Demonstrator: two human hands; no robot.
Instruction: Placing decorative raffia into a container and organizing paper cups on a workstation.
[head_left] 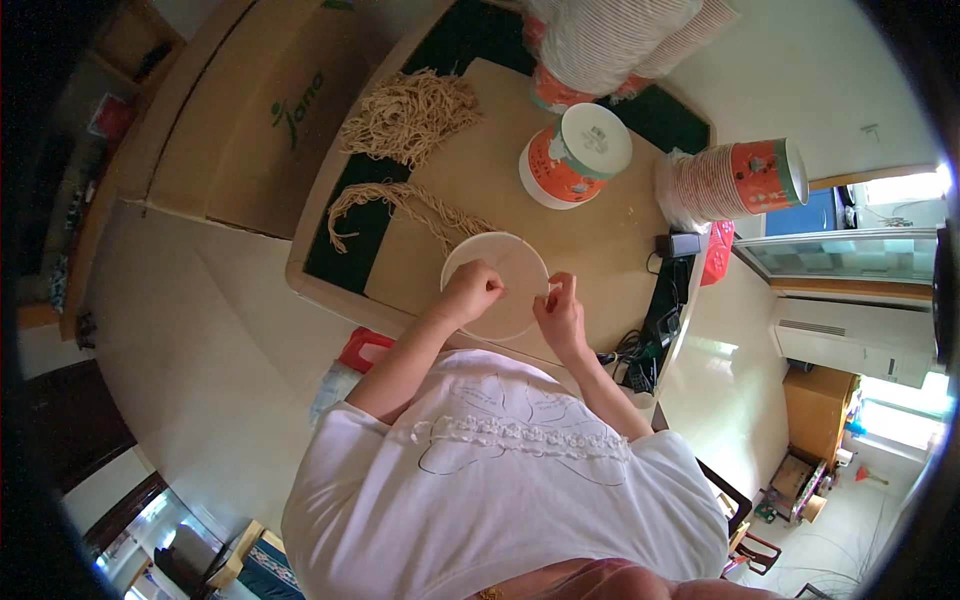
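A round white paper tub [515,262] stands in front of me at the near edge of the table, its open mouth facing up. My left hand [474,291] is over the left side of its mouth, thumb and fingertips pinched together. At the right rim my right hand [561,318] is closed too, its index finger bent and its fingertips against the thumb. Whatever the fingers hold is too small to make out. A loose bundle of tan cords [400,197] lies beyond the tub to the left, reaching close to its rim.
A tangled heap of tan cord [412,117] lies farther back. Upturned orange-and-green paper tubs [575,158] stand beyond the tub. Plastic-wrapped tub stacks lie at the right [735,180] and far edge [620,40]. Black cables [630,350] lie at the right edge; a cardboard box [240,120] stands left.
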